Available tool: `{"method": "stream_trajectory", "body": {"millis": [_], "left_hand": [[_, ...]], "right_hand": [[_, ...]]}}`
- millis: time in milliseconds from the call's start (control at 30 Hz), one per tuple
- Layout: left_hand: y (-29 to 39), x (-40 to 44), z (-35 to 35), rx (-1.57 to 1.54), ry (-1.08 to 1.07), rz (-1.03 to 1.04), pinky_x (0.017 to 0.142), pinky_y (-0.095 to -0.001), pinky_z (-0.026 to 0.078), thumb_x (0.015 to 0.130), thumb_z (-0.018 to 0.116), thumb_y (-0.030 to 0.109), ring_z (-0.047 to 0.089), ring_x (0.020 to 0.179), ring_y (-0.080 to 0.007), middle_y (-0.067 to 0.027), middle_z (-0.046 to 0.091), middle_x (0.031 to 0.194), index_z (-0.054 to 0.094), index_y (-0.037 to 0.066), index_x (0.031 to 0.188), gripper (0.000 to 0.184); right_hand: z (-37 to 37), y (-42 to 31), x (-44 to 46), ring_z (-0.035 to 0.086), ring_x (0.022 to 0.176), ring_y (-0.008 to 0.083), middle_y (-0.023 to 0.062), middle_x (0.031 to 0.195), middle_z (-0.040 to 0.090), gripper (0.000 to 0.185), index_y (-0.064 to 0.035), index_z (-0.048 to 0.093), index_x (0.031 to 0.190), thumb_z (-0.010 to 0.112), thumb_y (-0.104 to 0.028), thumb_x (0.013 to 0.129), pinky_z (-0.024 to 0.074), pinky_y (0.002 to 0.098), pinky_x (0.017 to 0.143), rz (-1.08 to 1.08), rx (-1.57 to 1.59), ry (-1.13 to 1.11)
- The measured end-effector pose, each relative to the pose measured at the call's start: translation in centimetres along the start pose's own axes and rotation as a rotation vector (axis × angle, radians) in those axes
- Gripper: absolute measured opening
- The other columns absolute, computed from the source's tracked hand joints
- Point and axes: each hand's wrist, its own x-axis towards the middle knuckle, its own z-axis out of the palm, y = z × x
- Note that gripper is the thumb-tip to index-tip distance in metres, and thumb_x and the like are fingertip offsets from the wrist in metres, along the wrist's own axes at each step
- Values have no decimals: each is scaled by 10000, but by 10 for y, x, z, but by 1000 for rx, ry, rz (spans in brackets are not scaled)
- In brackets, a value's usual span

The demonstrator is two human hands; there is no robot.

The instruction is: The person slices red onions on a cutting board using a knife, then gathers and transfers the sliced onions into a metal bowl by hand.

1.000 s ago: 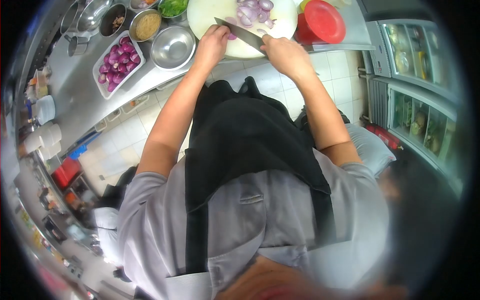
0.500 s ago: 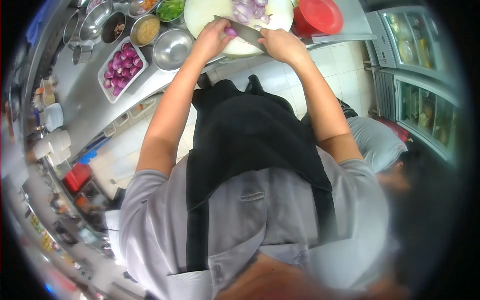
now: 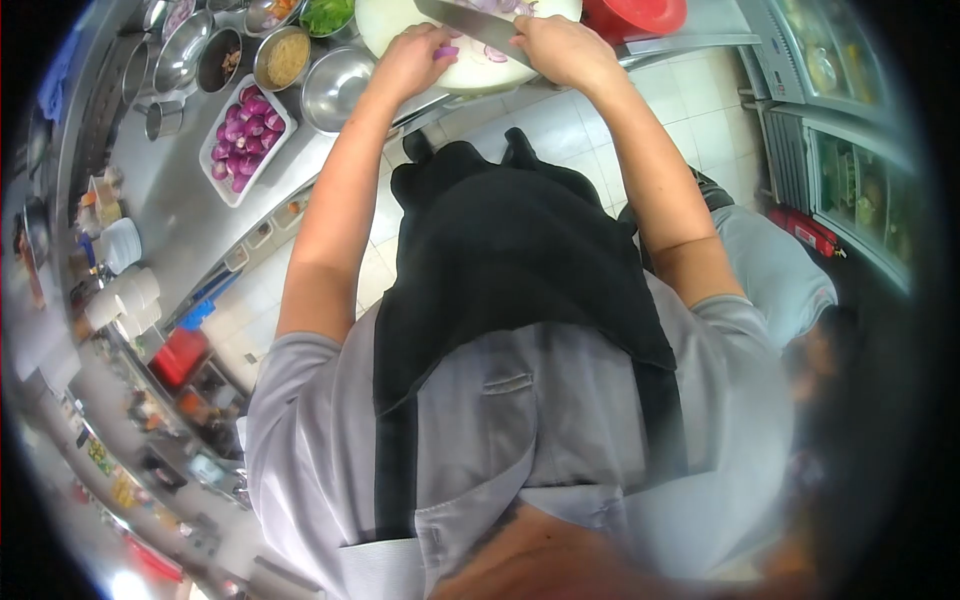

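Head view. The left hand [image 3: 412,62] and the right hand [image 3: 565,50] work apart at a round, white cutting board [image 3: 378,22] on a stainless-steel table [image 3: 180,190]. The fingers of the left hand are pinched on a small purple onion piece [image 3: 445,52] at the near left part of the board. The right hand is clamped around the grip of a broad-bladed metal knife [image 3: 470,22], its blade slanting over the board toward the far left, beyond the left fingertips; whether the edge touches the board cannot be told. Thin, purple-rimmed onion slices [image 3: 494,53] lie near the blade on its right side, with a paler heap partly cut off by the upper border. Right of the board is a red, round plastic bowl [image 3: 640,15]. To the left, a shiny, round steel bowl [image 3: 335,90] stands just beside it; farther left, a white rectangular tray [image 3: 268,163] holds whole purple onions [image 3: 240,135]. Behind these are steel containers of tan granular food [image 3: 287,58] and chopped green leaves [image 3: 328,12].
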Motion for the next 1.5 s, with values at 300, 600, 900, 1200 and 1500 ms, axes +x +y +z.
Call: {"method": "stream_trajectory", "body": {"millis": [300, 600, 900, 1200, 1500], "left_hand": [[-6, -32, -14, 6, 123, -593, 907, -526, 568, 918, 751, 278, 713, 1075, -438, -248, 758, 1080, 682, 55, 1233, 392], [25, -22, 3, -68, 220, -704, 863, -534, 579, 922, 760, 287, 745, 994, -433, -205, 788, 978, 692, 39, 1189, 371], [10, -39, 5, -165, 281, -313, 810, -388, 586, 1008, 675, 130, 749, 902, -316, -133, 762, 1040, 753, 79, 1189, 203], [17, -25, 1, -217, 188, -77, 865, -441, 563, 960, 704, 91, 703, 1012, -343, -85, 727, 1101, 784, 137, 1040, 122], [16, -24, 12, -130, 222, -104, 866, -450, 566, 952, 675, 79, 697, 1015, -356, -71, 712, 1105, 751, 150, 1080, 165]], "right_hand": [[-12, -3, -25, 722, 1066, 443, 265, 1095, 754, 351, -52, 705, 1241, 569, -338, 1088, 554, 563, 908, 18, 12, -181], [6, 46, 4, 735, 971, 440, 244, 997, 759, 342, -57, 731, 1137, 573, -351, 1064, 568, 558, 858, -12, -15, -14], [-5, 21, -1, 736, 1043, 425, 227, 1080, 771, 356, -82, 712, 1256, 555, -354, 1088, 572, 552, 932, -10, -39, -65], [5, 24, -2, 731, 1079, 408, 221, 1094, 770, 321, -90, 717, 1232, 556, -328, 1089, 567, 549, 918, 14, -20, 32], [2, -11, -22, 753, 1040, 404, 227, 1071, 776, 283, -88, 734, 1218, 559, -239, 1054, 579, 531, 893, -39, -115, -72]]}}
